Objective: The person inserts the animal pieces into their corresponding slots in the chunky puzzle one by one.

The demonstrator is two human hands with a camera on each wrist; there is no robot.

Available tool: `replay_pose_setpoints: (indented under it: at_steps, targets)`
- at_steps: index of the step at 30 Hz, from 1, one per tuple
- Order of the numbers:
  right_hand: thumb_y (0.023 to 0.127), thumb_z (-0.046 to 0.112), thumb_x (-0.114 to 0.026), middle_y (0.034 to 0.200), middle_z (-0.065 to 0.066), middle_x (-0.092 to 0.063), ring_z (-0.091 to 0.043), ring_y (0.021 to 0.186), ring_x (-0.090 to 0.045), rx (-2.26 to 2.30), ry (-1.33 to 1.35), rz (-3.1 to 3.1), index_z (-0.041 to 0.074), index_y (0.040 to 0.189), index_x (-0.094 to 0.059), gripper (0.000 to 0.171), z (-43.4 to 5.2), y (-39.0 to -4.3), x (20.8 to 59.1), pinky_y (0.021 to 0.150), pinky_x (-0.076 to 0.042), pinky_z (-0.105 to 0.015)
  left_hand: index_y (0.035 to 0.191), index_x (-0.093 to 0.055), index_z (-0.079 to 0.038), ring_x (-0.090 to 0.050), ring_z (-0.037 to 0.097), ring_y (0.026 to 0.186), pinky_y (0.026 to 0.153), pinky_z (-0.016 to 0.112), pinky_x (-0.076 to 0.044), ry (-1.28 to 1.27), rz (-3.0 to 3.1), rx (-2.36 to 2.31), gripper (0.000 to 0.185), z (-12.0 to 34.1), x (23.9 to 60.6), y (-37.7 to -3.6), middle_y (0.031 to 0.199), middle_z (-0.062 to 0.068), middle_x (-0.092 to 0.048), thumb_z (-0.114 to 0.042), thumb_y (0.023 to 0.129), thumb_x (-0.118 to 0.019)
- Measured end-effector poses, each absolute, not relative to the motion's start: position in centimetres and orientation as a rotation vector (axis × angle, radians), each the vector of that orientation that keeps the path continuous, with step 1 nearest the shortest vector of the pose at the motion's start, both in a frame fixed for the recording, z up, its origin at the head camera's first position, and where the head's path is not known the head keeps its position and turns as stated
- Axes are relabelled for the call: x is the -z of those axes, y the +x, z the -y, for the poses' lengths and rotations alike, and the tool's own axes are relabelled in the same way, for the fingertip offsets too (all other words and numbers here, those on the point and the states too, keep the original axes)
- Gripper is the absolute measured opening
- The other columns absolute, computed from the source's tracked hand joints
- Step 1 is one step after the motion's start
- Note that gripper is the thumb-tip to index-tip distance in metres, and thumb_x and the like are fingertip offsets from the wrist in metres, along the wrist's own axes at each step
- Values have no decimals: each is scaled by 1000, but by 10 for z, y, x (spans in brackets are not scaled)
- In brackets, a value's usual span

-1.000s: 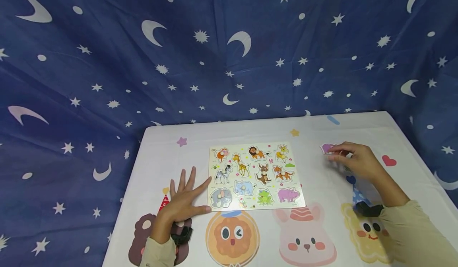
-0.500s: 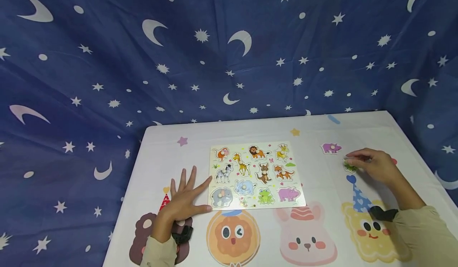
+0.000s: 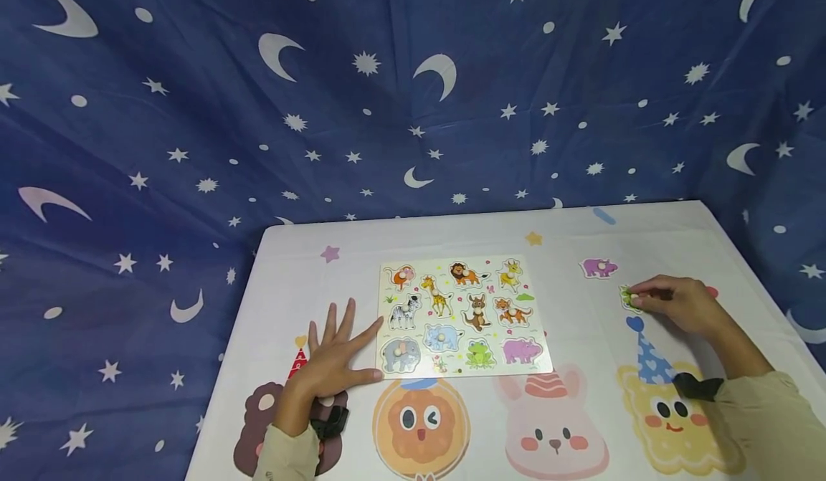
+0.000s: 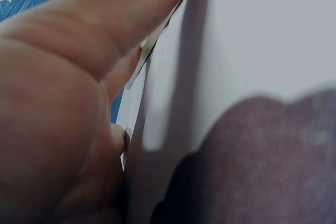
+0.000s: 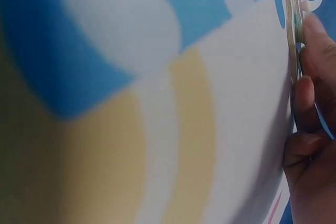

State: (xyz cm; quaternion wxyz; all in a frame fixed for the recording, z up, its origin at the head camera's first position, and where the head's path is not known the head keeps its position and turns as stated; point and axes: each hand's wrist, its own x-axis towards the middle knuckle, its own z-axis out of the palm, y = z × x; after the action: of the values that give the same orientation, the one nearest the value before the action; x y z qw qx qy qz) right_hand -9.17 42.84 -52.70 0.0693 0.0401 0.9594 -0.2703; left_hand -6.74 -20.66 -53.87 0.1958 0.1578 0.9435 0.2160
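Observation:
An animal peg puzzle board [image 3: 455, 375] lies flat on the table. My left hand [image 3: 338, 359] rests spread beside it, with thumb and index fingertips at its left edge. Over at the right, my right hand [image 3: 677, 305] pinches a small green frog puzzle piece [image 3: 627, 298], partly hidden by the fingers. Just behind it lies a purple hippo puzzle piece [image 3: 599, 268] with a knob. On the board, the frog spot [image 3: 480, 354] and the hippo spot [image 3: 523, 351] show pictures without knobs. Knobbed pieces, such as the elephant [image 3: 400, 356] and the lion [image 3: 463, 274], sit in other spots.
A white tablecloth [image 3: 361, 280] with printed cartoon faces covers the table. Behind it hangs a dark blue curtain [image 3: 413, 94] with moons and stars. In the left wrist view, the palm [image 4: 47, 119] fills the left side.
My right hand has let go of the hippo piece, leaving it on the table, and moved right and nearer to the frog piece, which it now pinches. The left hand stays put.

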Motion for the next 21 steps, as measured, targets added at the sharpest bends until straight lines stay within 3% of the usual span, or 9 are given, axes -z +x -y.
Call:
replay_pose_setpoints:
  at_steps: [8,16,21]
  targets:
    - [86,29,-83,91,-4,-71,-20,85,-57,767,62,-2971,6,107,-77,31,-426,-89,529,65,-43,-13,159,-29,-42,26,45,154,114,73,22,439,-2634,-609,97,206,537,-67,172,9,16,-72,77,-72]
    - [86,38,-83,74,3,-56,-9,72,-48,715,-16,-3007,13,87,-69,29,-415,-85,527,59,-38,-21,159,-30,-42,24,45,154,114,73,21,437,-2654,-610,98,205,537,-67,172,10,14,-73,76,-72]
    - [85,42,-83,78,3,-56,-11,76,-50,711,-22,-2975,13,98,-74,33,-413,-84,523,62,-41,-21,158,-31,-41,23,46,154,114,74,21,444,-2654,-636,97,206,536,-67,173,11,12,-71,77,-74]
